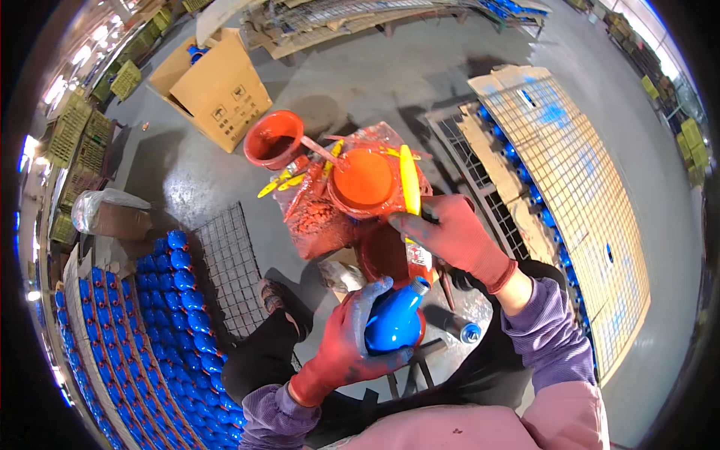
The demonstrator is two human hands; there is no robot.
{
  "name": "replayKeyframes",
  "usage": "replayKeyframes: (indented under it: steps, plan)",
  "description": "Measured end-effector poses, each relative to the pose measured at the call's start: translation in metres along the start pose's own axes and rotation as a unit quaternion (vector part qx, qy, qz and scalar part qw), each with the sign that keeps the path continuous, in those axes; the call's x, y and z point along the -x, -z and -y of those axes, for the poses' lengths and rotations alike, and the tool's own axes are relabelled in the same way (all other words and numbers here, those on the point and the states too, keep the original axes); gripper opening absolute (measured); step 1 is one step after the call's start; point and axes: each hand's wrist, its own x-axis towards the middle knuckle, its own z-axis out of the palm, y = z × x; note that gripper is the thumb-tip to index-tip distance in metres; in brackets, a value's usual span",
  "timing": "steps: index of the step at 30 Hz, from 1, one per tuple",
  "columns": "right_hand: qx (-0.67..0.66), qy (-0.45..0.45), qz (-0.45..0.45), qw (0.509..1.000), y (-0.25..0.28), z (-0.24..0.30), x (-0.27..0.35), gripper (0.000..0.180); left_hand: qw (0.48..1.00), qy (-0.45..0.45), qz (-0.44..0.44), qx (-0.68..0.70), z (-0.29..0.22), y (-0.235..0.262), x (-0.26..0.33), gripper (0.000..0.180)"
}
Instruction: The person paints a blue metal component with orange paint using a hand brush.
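Concrete floor; I judge blue bulb (pixel 395 321) light, fragile, paint-slick: left hand (pixel 346 346) cradles its body, right hand (pixel 452 234) grips yellow-handled brush (pixel 409 180).

The light here is bright and even, and it comes mostly from above. Strong white glare burns out the openings at the far left rim and the top right corner. The wet grey floor (pixel 375 82) shines softly. My body throws a short dark shadow below me. Straight edges bend near the black round border. The centre is sharp, and the rim is a little soft.
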Motion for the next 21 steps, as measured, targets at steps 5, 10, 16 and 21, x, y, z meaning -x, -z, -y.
replayKeyframes:
  steps: [5,10,16,21]
  plan:
    - [0.041,0.088,0.004,0.995,0.003,0.013,0.009,0.031,0.988,-0.095,-0.006,-0.122,0.007,-0.005,-0.001,0.081]
    - [0.129,0.173,0.001,0.977,0.009,0.023,0.017,0.03,0.973,-0.092,0.01,-0.213,0.007,-0.006,0.0,0.08]
    - [0.182,0.303,-0.053,0.934,0.004,0.028,0.027,0.031,0.971,-0.065,0.009,-0.232,0.016,-0.003,0.001,0.083]
    - [0.205,0.332,-0.088,0.917,0.01,0.037,0.041,0.03,0.971,-0.051,-0.017,-0.233,0.007,0.004,-0.002,0.082]
